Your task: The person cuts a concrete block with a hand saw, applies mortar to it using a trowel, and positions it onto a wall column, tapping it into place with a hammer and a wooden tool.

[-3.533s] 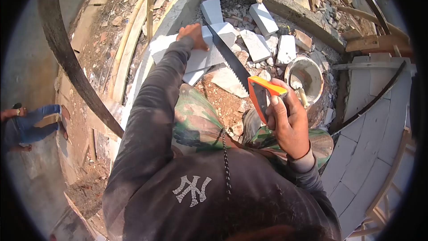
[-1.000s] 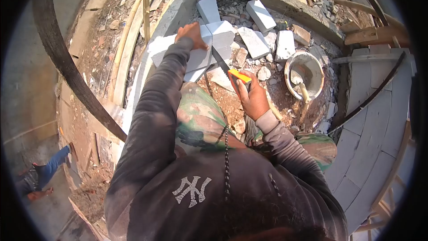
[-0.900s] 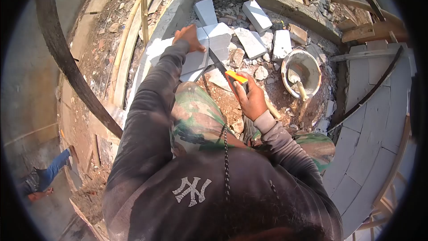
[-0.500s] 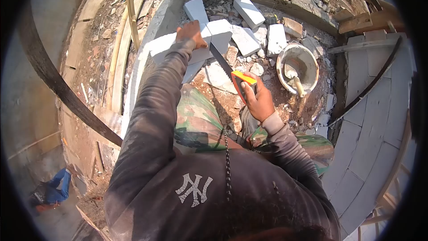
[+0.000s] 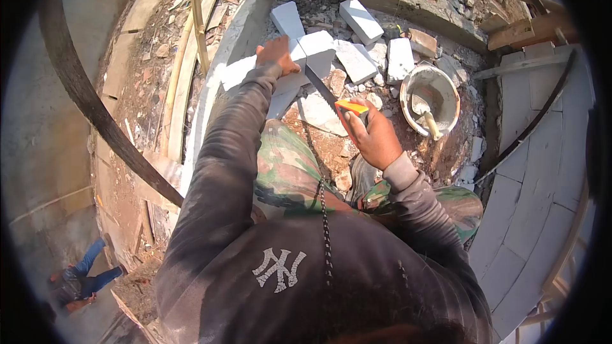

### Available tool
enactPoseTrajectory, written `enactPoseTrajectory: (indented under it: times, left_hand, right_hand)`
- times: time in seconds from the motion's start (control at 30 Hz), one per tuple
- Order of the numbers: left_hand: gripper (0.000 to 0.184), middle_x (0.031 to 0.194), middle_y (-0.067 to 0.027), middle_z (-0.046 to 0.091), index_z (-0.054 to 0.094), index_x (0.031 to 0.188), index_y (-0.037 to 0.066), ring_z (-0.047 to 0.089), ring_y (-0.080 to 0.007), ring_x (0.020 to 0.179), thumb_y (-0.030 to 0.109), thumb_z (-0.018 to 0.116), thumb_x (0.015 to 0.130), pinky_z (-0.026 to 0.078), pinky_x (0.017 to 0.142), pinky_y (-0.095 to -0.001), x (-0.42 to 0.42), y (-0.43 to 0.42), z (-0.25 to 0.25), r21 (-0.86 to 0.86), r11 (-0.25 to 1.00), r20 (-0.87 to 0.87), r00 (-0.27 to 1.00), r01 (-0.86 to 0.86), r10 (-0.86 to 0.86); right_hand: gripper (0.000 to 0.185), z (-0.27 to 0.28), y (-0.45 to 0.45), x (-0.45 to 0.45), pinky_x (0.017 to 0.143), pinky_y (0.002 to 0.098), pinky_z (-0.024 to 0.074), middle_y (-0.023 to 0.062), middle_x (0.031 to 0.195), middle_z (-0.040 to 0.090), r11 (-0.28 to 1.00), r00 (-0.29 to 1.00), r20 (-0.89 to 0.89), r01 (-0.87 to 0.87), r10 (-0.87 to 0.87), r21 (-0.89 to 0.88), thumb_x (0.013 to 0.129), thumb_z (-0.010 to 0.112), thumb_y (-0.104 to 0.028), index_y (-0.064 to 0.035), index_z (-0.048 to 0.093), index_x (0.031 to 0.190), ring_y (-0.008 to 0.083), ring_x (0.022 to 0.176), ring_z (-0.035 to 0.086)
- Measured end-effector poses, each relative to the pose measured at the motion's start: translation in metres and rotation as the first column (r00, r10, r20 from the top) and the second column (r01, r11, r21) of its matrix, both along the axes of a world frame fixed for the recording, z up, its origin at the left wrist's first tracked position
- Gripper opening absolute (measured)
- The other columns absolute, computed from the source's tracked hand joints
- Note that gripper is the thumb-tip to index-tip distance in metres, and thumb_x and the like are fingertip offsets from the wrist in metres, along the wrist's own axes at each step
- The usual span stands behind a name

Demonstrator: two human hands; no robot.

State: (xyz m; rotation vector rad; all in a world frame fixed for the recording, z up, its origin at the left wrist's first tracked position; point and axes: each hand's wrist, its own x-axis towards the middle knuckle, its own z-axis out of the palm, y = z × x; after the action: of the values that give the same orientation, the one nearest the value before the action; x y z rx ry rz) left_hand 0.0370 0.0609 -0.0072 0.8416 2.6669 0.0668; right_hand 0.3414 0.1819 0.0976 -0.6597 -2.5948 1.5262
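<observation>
A hand saw (image 5: 322, 88) with an orange and dark handle is gripped in my right hand (image 5: 377, 137). Its toothed blade runs up and away into a narrow cut in a white building block (image 5: 317, 43). My left hand (image 5: 278, 56) clasps the top of that block just left of the cut, thumb toward the blade. The block's left end (image 5: 237, 74) reaches the low concrete wall, and another white piece (image 5: 282, 100) shows beneath it. Where the blade tip ends inside the block is hidden.
Several loose white blocks (image 5: 356, 62) lie on rubble beyond. At right stands a mortar-stained bucket (image 5: 456, 105) with a trowel (image 5: 426, 119) inside. A white block wall (image 5: 529, 172) rises on the right; a curved dark strip (image 5: 83, 92) crosses the left. Another person (image 5: 80, 280) is far below left.
My right hand and the saw handle have shifted slightly down and right, drawing the blade back a little. The left hand stays on the block. The whole view has shifted slightly.
</observation>
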Motion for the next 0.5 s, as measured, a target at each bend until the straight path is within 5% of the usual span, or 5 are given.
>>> enactPoseTrajectory:
  times: [0.13,0.33,0.5]
  left_hand:
    - [0.094,0.140,-0.0145,0.065,0.053,0.143,0.010,0.060,-0.0325,0.133,0.051,0.092,0.067,0.045,0.107,-0.0507,-0.001,0.003,-0.004,0.010,1.000,0.045,0.999,0.021,-0.021]
    - [0.096,0.140,-0.0142,0.065,0.052,0.145,0.011,0.059,-0.0331,0.135,0.049,0.092,0.067,0.044,0.107,-0.0549,0.010,0.007,-0.014,-0.007,1.000,-0.020,1.000,-0.023,0.023]
    - [0.096,0.143,-0.0124,0.064,0.052,0.146,0.012,0.058,-0.0326,0.136,0.049,0.092,0.066,0.043,0.107,-0.0554,-0.009,0.005,-0.009,0.006,1.000,0.078,0.997,-0.024,0.024]
  right_hand:
    - [0.040,0.018,-0.002,0.075,0.097,0.0372,0.0542,0.0227,0.116,0.075,1.000,0.999,-0.037,0.027,-0.026,0.014,0.105,0.063,-0.021,0.0008,0.058,0.138,0.0311,0.114,0.074]
    - [0.040,-0.031,0.012,-0.007,0.093,0.0395,0.0556,0.0261,0.114,0.074,1.000,0.997,0.081,-0.006,0.008,-0.019,0.105,0.064,-0.023,0.0008,0.057,0.137,0.0378,0.108,0.074]
    - [0.038,0.000,-0.004,0.063,0.089,0.0396,0.0561,0.0268,0.110,0.074,0.999,0.999,-0.036,0.036,-0.036,0.012,0.105,0.063,-0.025,0.0002,0.059,0.134,0.0390,0.104,0.074]
